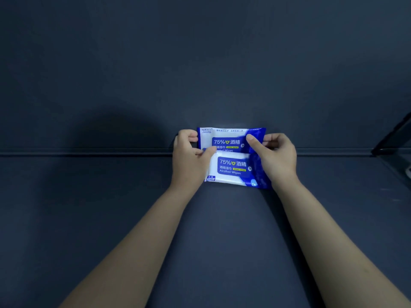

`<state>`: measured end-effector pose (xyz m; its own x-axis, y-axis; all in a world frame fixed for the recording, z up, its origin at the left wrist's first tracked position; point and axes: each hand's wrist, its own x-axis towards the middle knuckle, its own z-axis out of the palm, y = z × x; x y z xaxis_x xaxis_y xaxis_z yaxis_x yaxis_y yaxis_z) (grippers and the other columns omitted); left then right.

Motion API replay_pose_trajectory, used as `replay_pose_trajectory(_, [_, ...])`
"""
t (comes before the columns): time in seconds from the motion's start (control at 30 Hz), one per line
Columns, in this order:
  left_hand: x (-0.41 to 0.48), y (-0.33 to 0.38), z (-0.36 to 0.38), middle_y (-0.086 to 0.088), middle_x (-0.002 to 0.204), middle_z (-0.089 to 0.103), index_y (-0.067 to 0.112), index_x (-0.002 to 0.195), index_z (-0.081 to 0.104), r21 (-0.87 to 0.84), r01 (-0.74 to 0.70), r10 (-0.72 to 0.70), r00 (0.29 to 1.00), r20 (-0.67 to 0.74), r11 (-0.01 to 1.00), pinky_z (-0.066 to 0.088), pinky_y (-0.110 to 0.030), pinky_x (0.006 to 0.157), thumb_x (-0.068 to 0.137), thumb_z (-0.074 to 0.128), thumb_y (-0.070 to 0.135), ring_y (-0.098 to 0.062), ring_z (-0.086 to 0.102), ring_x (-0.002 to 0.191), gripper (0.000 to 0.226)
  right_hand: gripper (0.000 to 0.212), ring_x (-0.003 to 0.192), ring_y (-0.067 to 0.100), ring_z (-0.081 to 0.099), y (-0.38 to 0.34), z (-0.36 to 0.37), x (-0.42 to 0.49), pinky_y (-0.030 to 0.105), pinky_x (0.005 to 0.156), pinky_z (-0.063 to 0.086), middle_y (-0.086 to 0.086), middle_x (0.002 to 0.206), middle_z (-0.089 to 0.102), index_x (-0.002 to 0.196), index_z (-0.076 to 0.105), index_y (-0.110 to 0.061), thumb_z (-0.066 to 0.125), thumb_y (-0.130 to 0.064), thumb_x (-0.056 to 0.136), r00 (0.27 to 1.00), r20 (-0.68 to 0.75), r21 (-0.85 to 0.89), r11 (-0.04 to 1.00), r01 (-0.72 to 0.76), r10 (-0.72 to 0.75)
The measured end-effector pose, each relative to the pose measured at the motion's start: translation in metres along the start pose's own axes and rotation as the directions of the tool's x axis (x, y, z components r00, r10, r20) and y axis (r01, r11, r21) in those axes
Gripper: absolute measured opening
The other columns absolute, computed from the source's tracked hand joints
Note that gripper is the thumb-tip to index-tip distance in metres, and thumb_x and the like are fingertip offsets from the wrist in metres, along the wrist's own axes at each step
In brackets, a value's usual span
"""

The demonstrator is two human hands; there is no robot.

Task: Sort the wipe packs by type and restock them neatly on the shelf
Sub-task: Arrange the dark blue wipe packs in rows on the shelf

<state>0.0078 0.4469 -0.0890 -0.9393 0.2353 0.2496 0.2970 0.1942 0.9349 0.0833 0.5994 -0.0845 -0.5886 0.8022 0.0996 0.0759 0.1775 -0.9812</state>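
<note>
Two blue-and-white alcohol wipe packs of the same type sit at the middle of a dark shelf board (111, 196). The far pack (226, 138) leans upright against the dark back panel (200, 63). The near pack (231, 168) lies in front of it and overlaps its lower edge. My left hand (189, 158) grips the left ends of both packs, thumb on the near pack's top corner. My right hand (275, 156) grips the right ends, thumb pressed on the far pack's blue front.
A dark seam (89, 153) runs left to right where the shelf board meets the back panel. At the right edge a black frame post (391, 138) slants down, with a small white object (408, 172) just behind it.
</note>
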Motion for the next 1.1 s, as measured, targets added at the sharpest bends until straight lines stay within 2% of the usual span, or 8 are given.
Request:
replay_pose_trajectory(0.17, [0.001, 0.005, -0.006, 0.004, 0.119, 0.052, 0.022, 0.108, 0.045, -0.116, 0.11, -0.104, 0.993, 0.055, 0.987, 0.052, -0.021, 0.071, 0.076, 0.073, 0.004, -0.003, 0.065, 0.075, 0.047, 0.028, 0.08, 0.015, 0.064, -0.009, -0.007, 0.002, 0.034, 0.076, 0.054, -0.001, 0.091, 0.063, 0.088, 0.054, -0.018, 0.079, -0.022, 0.076, 0.985, 0.118, 0.042, 0.991, -0.13, 0.124])
replay_pose_trajectory(0.3, [0.003, 0.006, -0.012, 0.009, 0.106, 0.052, 0.024, 0.104, 0.045, -0.143, 0.103, -0.099, 0.995, 0.033, 0.984, 0.05, -0.017, 0.068, 0.076, 0.068, -0.004, -0.004, 0.064, 0.075, 0.046, 0.049, 0.095, 0.022, 0.065, -0.019, -0.019, 0.005, 0.038, 0.076, 0.053, 0.003, 0.11, 0.061, 0.108, 0.048, -0.017, 0.08, -0.011, 0.07, 0.97, 0.152, -0.042, 0.982, -0.185, 0.189])
replay_pose_trajectory(0.37, [0.004, 0.007, -0.014, 0.008, 0.097, 0.051, 0.026, 0.092, 0.045, -0.164, 0.052, -0.054, 0.999, -0.007, 0.985, 0.051, -0.017, 0.068, 0.076, 0.067, -0.007, -0.006, 0.063, 0.073, 0.043, 0.052, 0.092, 0.021, 0.064, -0.023, -0.025, 0.004, 0.037, 0.074, 0.055, 0.005, 0.11, 0.061, 0.114, 0.047, -0.014, 0.077, -0.004, 0.072, 0.953, 0.2, -0.114, 0.971, -0.209, 0.229])
replay_pose_trajectory(0.47, [0.005, 0.01, -0.016, 0.004, 0.083, 0.045, 0.024, 0.083, 0.043, -0.19, -0.042, 0.028, 0.997, -0.076, 0.981, 0.048, -0.012, 0.065, 0.075, 0.064, -0.013, -0.009, 0.061, 0.07, 0.043, 0.031, 0.072, 0.017, 0.065, -0.027, -0.031, 0.002, 0.026, 0.059, 0.053, 0.009, 0.094, 0.068, 0.1, 0.056, -0.009, 0.073, 0.0, 0.075, 0.899, 0.333, -0.196, 0.954, -0.229, 0.284])
replay_pose_trajectory(0.63, [0.005, 0.012, -0.018, 0.001, 0.079, 0.045, 0.02, 0.082, 0.043, -0.197, -0.094, 0.077, 0.993, -0.094, 0.976, 0.046, -0.01, 0.062, 0.075, 0.065, -0.014, -0.007, 0.062, 0.069, 0.041, 0.02, 0.065, 0.014, 0.065, -0.025, -0.027, 0.0, 0.025, 0.06, 0.056, 0.006, 0.077, 0.068, 0.074, 0.058, -0.011, 0.072, 0.003, 0.079, 0.95, 0.273, -0.138, 0.983, -0.117, 0.151])
replay_pose_trajectory(0.73, [0.005, 0.012, -0.019, 0.0, 0.08, 0.049, 0.02, 0.082, 0.045, -0.197, -0.102, 0.088, 0.993, -0.079, 0.975, 0.047, -0.01, 0.063, 0.075, 0.068, -0.012, -0.002, 0.063, 0.068, 0.04, 0.022, 0.071, 0.018, 0.066, -0.02, -0.023, 0.0, 0.033, 0.068, 0.056, 0.002, 0.076, 0.068, 0.071, 0.058, -0.015, 0.072, -0.001, 0.08, 0.98, 0.19, -0.121, 0.992, -0.038, 0.061])
replay_pose_trajectory(0.93, [0.006, 0.013, -0.021, -0.003, 0.075, 0.052, 0.018, 0.078, 0.045, -0.187, -0.174, 0.153, 0.981, -0.121, 0.967, 0.048, -0.01, 0.065, 0.076, 0.068, -0.012, -0.012, 0.063, 0.073, 0.038, 0.022, 0.067, 0.01, 0.06, -0.019, -0.015, -0.005, 0.037, 0.072, 0.056, -0.007, 0.073, 0.064, 0.072, 0.059, -0.021, 0.071, -0.006, 0.082, 0.984, 0.105, -0.164, 0.974, 0.158, -0.142])
replay_pose_trajectory(1.1, [0.008, 0.008, -0.019, 0.002, 0.081, 0.055, 0.018, 0.079, 0.048, -0.14, -0.155, 0.143, 0.985, -0.093, 0.978, 0.047, -0.009, 0.065, 0.078, 0.069, -0.007, -0.015, 0.063, 0.076, 0.032, 0.024, 0.076, 0.015, 0.066, -0.018, -0.017, -0.004, 0.042, 0.078, 0.057, -0.008, 0.079, 0.065, 0.078, 0.058, -0.023, 0.076, -0.006, 0.076, 0.986, 0.133, -0.196, 0.973, 0.122, -0.097])
